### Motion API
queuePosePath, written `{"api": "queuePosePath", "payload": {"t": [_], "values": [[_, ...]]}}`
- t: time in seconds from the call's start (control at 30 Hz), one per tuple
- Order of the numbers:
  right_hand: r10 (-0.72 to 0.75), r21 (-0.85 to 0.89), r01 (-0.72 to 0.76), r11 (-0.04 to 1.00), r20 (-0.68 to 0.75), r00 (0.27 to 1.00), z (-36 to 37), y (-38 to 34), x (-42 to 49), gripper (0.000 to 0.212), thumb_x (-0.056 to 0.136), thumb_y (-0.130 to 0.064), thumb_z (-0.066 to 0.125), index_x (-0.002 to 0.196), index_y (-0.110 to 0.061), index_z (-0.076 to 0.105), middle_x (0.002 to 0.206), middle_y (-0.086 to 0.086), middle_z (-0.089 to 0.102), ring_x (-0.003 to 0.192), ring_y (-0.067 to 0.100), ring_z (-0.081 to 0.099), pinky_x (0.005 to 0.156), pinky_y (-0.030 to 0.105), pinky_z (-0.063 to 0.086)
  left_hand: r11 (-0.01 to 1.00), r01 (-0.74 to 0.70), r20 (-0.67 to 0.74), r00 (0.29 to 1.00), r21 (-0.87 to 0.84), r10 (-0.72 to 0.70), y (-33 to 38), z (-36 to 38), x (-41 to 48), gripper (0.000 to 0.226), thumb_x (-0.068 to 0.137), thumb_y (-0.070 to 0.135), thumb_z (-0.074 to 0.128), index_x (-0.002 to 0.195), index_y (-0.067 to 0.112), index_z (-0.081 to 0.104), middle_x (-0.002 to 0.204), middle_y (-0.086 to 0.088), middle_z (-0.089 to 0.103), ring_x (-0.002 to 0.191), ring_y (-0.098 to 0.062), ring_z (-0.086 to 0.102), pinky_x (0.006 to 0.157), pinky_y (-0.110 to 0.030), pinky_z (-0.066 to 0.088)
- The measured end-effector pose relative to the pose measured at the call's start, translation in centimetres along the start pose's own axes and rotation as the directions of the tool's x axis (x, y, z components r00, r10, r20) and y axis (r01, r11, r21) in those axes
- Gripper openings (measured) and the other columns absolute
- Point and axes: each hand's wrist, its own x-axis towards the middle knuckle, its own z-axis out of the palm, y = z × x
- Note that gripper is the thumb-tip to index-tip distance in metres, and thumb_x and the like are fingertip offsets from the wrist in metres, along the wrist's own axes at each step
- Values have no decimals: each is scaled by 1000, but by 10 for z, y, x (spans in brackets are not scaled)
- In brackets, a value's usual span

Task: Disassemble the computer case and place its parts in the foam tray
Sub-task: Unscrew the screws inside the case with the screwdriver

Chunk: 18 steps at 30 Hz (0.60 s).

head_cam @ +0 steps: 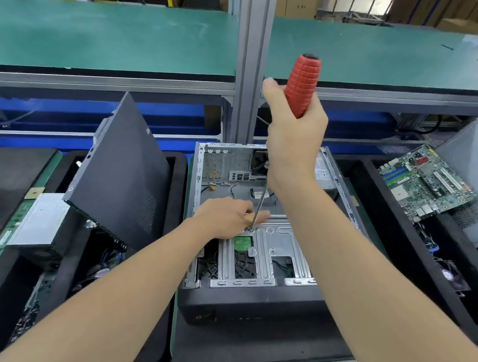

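Computer case (263, 297) open under both hands | out: side panel (124, 176) left of case, motherboard (427, 180) in foam tray (414, 265) right of case | seemingly remaining: drive cage (277, 236), hard drive (243, 241) | right hand (296, 144) grips screwdriver (303, 84) handle; left hand (230, 217) pinches its shaft at cage screw

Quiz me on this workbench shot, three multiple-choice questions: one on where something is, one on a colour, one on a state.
1. Where is the motherboard? A in the foam tray right of the computer case; B on the green shelf; C inside the case.
2. The screwdriver handle is: A blue; B red; C yellow.
3. The right hand: A lies flat; B hangs idle; C grips the screwdriver.
Answers: 1 A, it lies tilted in the black tray; 2 B, red ribbed grip; 3 C, fingers wrap the handle.
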Motion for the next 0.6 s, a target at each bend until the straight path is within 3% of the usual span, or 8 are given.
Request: {"api": "queuePosePath", "payload": {"t": [0.07, 0.13, 0.2, 0.33, 0.5, 0.6], "values": [[100, 57, -103, 993, 60, 993, -1, -3, 6, 36, 91, -30, 80, 62, -29, 58, 66, -1, 45, 60, 17, 36, 61, 36, 34, 983, -44, -3, 999, -178, 44, -4, -4, -3, 37, 101, 69, 32, 89, 36, 43, 80, 10, 64, 75, -17, 61, 65, -33, 42], [149, 68, -154, 986, 73, 986, -2, -4, 13, 41, 91, -28, 80, 61, -27, 52, 64, 1, 39, 59, 18, 31, 58, 35, 30, 909, -113, -33, 994, -401, 109, -12, -11, -9, 8, 106, 36, 48, 100, 40, 49, 91, 15, 66, 85, -10, 65, 68, -26, 48], [177, 88, -183, 979, 77, 981, -6, -5, 18, 38, 92, -23, 77, 68, -22, 49, 62, 0, 38, 54, 16, 30, 52, 33, 29, 853, -180, -48, 983, -491, 180, -20, -18, -16, 27, 99, 16, 58, 101, 43, 56, 100, 22, 67, 95, 4, 64, 82, -23, 54], [208, 114, -221, 969, 121, 971, -11, -6, 20, 33, 94, -13, 71, 73, -18, 46, 58, -1, 37, 47, 13, 29, 43, 27, 27, 894, -277, -42, 959, -351, 280, -27, -20, -22, 19, 87, 30, 74, 99, 43, 67, 114, 28, 62, 109, 12, 56, 99, -22, 47], [234, 144, -282, 948, 282, 930, -12, -8, 22, 37, 94, -6, 66, 69, -19, 40, 53, -1, 32, 41, 13, 23, 39, 26, 22, 886, -345, -161, 937, -311, 309, -22, -14, -25, 15, 82, 40, 84, 90, 33, 73, 112, 29, 60, 106, 17, 53, 94, -8, 35], [239, 156, -341, 927, 455, 858, -14, -6, 30, 44, 93, -6, 61, 62, -21, 34, 48, -3, 29, 38, 14, 18, 39, 24, 19, 892, -343, -173, 937, -296, 303, -19, -14, -27, 13, 86, 39, 82, 89, 28, 75, 114, 25, 63, 108, 11, 56, 100, -17, 40]]}}
